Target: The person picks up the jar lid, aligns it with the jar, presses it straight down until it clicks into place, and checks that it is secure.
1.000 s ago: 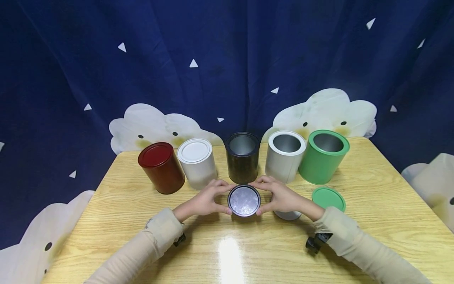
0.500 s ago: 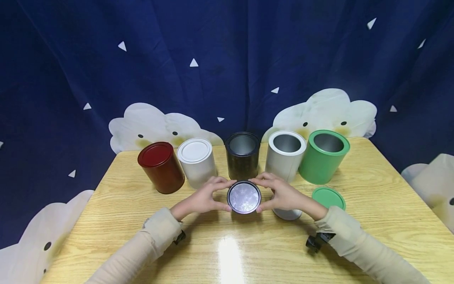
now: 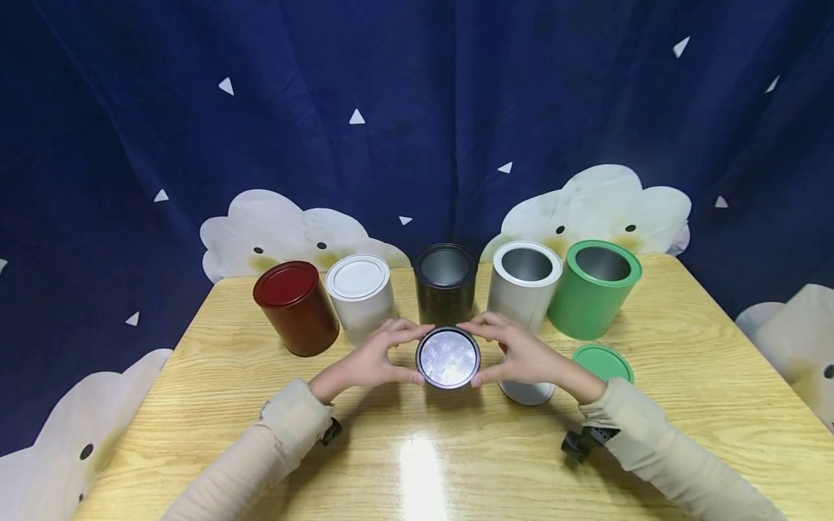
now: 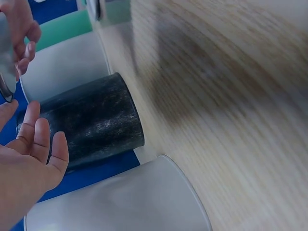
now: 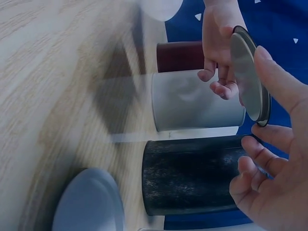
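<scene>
Between my two hands a round paint can lid point(image 3: 448, 357) with a black rim and silvery face is held above the table. My left hand point(image 3: 381, 354) pinches its left edge with thumb and forefinger. The right hand point(image 3: 517, 352) grips the opposite edge the same way. Seen from the right wrist, the lid point(image 5: 250, 74) stands clear of the wood, and the other right fingers hang loosely curled below it. Just behind it is an uncovered black can point(image 3: 446, 289), its lower part hidden by the lid and fingertips.
Left of the black can stand a lidded red can point(image 3: 296, 307) and a lidded white can point(image 3: 361, 297). To its right are uncovered white point(image 3: 524, 293) and green point(image 3: 594, 293) cans. A white lid point(image 3: 528, 393) and a green lid point(image 3: 602, 362) lie on the wooden table point(image 3: 358, 477).
Both hands have raised the black-rimmed lid slightly, toward the black can, and it looks a little larger in the head view. The cans and the lids on the table stay in place.
</scene>
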Action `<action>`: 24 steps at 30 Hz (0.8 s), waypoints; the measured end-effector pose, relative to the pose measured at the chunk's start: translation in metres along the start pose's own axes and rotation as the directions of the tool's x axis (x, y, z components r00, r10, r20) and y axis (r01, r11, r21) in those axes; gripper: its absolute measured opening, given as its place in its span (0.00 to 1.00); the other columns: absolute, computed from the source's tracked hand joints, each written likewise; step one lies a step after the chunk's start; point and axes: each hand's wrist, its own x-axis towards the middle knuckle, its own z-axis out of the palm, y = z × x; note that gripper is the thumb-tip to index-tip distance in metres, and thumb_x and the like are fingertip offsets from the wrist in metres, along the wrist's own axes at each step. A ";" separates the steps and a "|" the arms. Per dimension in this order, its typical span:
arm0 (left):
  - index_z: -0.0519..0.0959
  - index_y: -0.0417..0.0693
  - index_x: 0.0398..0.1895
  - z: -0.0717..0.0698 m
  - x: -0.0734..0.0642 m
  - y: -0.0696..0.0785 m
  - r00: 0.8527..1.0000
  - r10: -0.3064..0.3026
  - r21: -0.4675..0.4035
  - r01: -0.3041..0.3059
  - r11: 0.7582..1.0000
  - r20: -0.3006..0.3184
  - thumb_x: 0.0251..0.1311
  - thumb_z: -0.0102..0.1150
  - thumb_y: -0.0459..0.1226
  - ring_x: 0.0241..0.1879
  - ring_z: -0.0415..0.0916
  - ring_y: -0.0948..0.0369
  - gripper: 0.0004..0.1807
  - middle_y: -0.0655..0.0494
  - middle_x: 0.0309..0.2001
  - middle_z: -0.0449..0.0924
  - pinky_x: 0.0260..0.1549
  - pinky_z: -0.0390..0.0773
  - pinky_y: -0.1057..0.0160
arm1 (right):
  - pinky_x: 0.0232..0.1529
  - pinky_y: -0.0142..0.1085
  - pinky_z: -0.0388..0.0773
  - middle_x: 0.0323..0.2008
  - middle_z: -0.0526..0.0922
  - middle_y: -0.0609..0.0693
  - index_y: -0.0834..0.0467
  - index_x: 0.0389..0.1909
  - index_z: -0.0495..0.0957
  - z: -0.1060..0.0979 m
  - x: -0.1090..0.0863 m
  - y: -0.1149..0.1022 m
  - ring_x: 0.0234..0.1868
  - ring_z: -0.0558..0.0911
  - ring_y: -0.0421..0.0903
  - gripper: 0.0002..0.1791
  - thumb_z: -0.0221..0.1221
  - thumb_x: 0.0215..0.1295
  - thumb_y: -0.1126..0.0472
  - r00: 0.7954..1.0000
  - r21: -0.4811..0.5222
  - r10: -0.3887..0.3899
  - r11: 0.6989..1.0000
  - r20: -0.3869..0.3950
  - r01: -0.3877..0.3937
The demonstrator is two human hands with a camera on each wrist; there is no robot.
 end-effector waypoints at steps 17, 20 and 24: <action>0.72 0.39 0.56 -0.005 0.006 0.007 0.987 0.021 -0.092 -0.036 0.995 -0.162 0.39 0.72 0.34 0.44 0.68 0.53 0.35 0.51 0.44 0.74 0.37 0.70 0.52 | 0.22 0.30 0.64 0.46 0.73 0.50 0.63 0.56 0.71 -0.013 0.004 -0.005 0.26 0.64 0.39 0.41 0.74 0.37 0.56 0.998 0.025 0.008 1.000 -0.056 -0.006; 0.74 0.37 0.54 -0.006 0.007 0.008 0.983 0.031 -0.121 -0.053 0.991 -0.179 0.39 0.72 0.32 0.44 0.68 0.51 0.33 0.49 0.44 0.74 0.36 0.70 0.51 | 0.22 0.29 0.65 0.45 0.73 0.49 0.63 0.56 0.72 -0.015 0.005 -0.005 0.28 0.66 0.39 0.40 0.73 0.38 0.55 0.998 0.015 0.015 1.000 -0.064 -0.014; 0.73 0.35 0.54 -0.007 0.009 0.008 0.984 0.047 -0.148 -0.073 0.986 -0.171 0.41 0.70 0.30 0.44 0.67 0.48 0.31 0.47 0.46 0.73 0.37 0.70 0.49 | 0.23 0.30 0.66 0.44 0.73 0.49 0.63 0.55 0.73 -0.016 0.006 -0.006 0.31 0.67 0.41 0.39 0.73 0.38 0.55 0.997 0.024 0.019 1.000 -0.073 -0.017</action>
